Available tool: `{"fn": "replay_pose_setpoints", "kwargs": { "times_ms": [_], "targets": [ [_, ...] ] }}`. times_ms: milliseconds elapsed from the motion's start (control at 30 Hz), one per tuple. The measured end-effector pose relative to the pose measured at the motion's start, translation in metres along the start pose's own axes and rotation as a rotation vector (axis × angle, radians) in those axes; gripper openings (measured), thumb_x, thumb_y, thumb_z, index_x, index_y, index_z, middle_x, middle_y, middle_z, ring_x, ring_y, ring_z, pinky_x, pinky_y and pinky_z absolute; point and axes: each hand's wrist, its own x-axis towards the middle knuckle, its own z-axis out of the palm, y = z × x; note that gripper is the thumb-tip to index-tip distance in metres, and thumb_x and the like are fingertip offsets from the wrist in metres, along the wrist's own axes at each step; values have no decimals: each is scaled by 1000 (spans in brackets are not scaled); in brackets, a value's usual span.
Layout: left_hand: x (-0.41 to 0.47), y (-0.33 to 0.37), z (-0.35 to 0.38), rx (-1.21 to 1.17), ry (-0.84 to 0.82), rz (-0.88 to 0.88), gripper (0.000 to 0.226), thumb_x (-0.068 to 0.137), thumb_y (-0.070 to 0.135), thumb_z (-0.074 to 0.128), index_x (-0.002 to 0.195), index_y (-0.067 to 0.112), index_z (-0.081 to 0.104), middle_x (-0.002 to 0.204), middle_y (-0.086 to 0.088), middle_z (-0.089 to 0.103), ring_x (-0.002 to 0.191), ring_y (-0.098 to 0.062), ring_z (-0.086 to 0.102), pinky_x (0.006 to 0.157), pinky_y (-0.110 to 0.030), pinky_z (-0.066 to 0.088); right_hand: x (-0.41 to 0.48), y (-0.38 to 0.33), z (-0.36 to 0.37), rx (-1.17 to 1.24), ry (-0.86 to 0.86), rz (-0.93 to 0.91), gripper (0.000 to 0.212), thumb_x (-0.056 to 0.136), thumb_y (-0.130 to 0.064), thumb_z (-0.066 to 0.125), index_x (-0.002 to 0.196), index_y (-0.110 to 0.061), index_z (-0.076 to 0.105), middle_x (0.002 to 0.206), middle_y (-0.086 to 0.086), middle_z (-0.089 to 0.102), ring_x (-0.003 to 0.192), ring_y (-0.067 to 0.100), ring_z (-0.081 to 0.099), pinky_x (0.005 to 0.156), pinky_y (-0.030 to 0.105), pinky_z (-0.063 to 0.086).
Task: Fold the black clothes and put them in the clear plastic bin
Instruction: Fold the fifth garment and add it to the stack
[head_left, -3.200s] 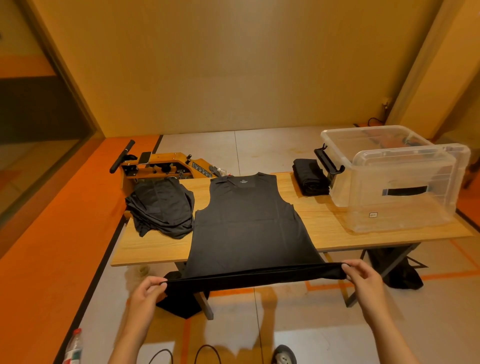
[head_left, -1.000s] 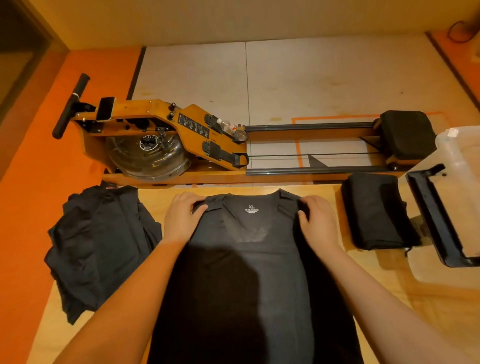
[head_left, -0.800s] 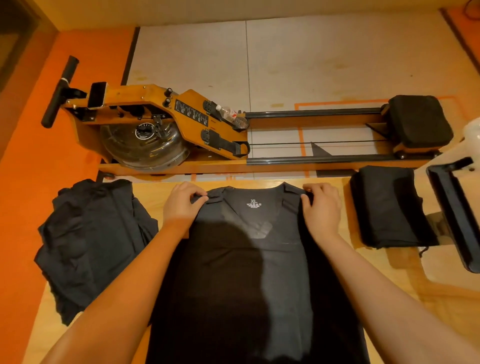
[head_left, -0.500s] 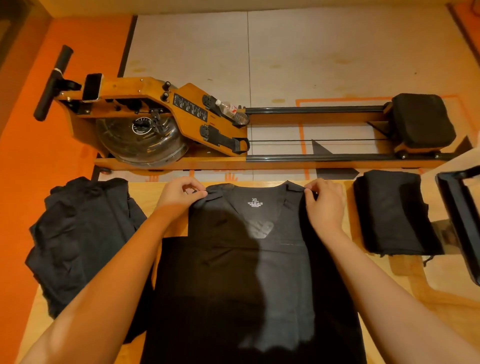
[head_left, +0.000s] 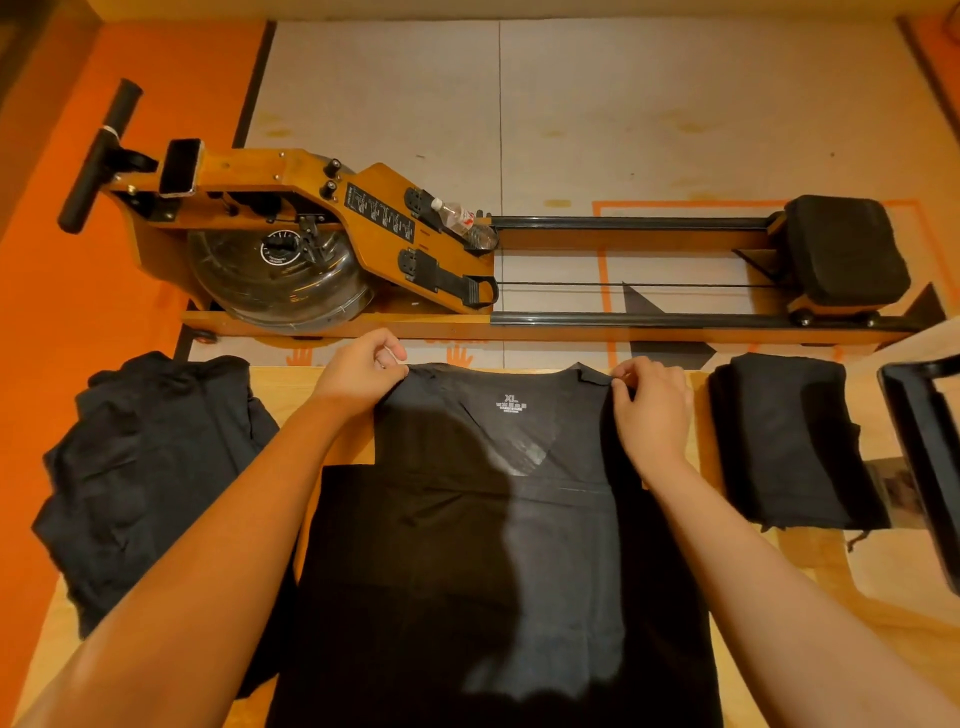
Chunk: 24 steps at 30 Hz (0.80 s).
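Far across the table (head_left: 278, 387), my left hand (head_left: 363, 369) and right hand (head_left: 652, 410) are pinching the shoulders of the black vest (head_left: 493, 545). Its long axis is running back toward me.

Hands: you had two, left hand (head_left: 363, 371) and right hand (head_left: 652, 415).
Tank top (head_left: 493, 545): one.
Clothes pile (head_left: 150, 478): one.
Folded stack (head_left: 789, 441): one.
Clear bin (head_left: 917, 457): one.
Rowing machine (head_left: 291, 228): one.
Water bottle (head_left: 462, 221): one.

Vest (head_left: 498, 545) between pile (head_left: 150, 478) and stack (head_left: 784, 441)
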Motion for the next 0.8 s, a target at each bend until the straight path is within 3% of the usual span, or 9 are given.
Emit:
{"fn": "replay_pose_setpoints", "kwargs": {
  "times_ms": [133, 233, 333, 400, 500, 633, 733, 800],
  "targets": [
    [-1, -1, 6, 94, 48, 34, 9, 88, 17, 66, 89, 12, 59, 78, -8, 58, 79, -23, 55, 74, -45, 46, 0, -2, 0, -31, 44, -24, 15, 90, -11, 61, 104, -8, 63, 102, 12, 62, 101, 31, 49, 86, 40, 38],
    [-9, 4, 11, 276, 271, 161, 8, 90, 18, 63, 93, 13, 58, 88, -5, 56, 86, -17, 48, 68, -35, 37, -13, -10, -5, -4, 83, -122, 17, 90, -12, 60, 106, -8, 62, 108, 11, 59, 105, 28, 48, 90, 38, 39],
    [-31, 8, 27, 318, 420, 323, 6, 90, 13, 54, 87, 12, 60, 87, -2, 56, 82, -15, 45, 67, -30, 38, -42, -15, -4, -27, 1, -296, 25, 91, -15, 59, 115, -10, 62, 122, 8, 58, 118, 24, 47, 102, 38, 35],
    [-48, 4, 43, 409, 339, 444, 13, 89, 16, 50, 89, 12, 62, 89, -3, 60, 85, -19, 53, 72, -31, 41, -61, -14, 3, -78, -92, -349, 36, 92, -19, 59, 128, -11, 58, 134, 7, 54, 130, 24, 42, 110, 37, 29],
    [-59, -7, 62, 527, 171, 470, 23, 89, 13, 58, 111, 10, 64, 112, -9, 64, 106, -28, 58, 90, -41, 45, -67, -10, 14, -151, -194, -302, 51, 97, -27, 52, 144, -10, 41, 151, 8, 39, 143, 26, 27, 116, 38, 17],
    [-60, -19, 68, 520, 163, 358, 48, 93, 24, 53, 137, 5, 49, 142, -15, 49, 134, -31, 42, 112, -43, 31, -54, -7, 19, -211, -245, -214, 61, 102, -41, 34, 153, -14, 18, 162, 8, 11, 149, 24, -1, 118, 37, -3],
    [-62, -23, 71, 596, 138, 329, 62, 95, 41, 36, 147, 8, 37, 154, -11, 36, 144, -26, 27, 117, -44, 21, -54, -6, 23, -280, -277, -212, 73, 92, -57, 4, 153, -19, 2, 161, 6, -6, 145, 20, -19, 116, 35, -15],
    [-62, -26, 72, 644, 125, 318, 65, 95, 44, 32, 150, 9, 32, 157, -9, 30, 147, -22, 22, 119, -45, 19, -55, -4, 26, -305, -289, -213, 74, 86, -60, -6, 150, -22, -8, 158, 3, -14, 143, 18, -24, 115, 35, -18]
  ]
}}
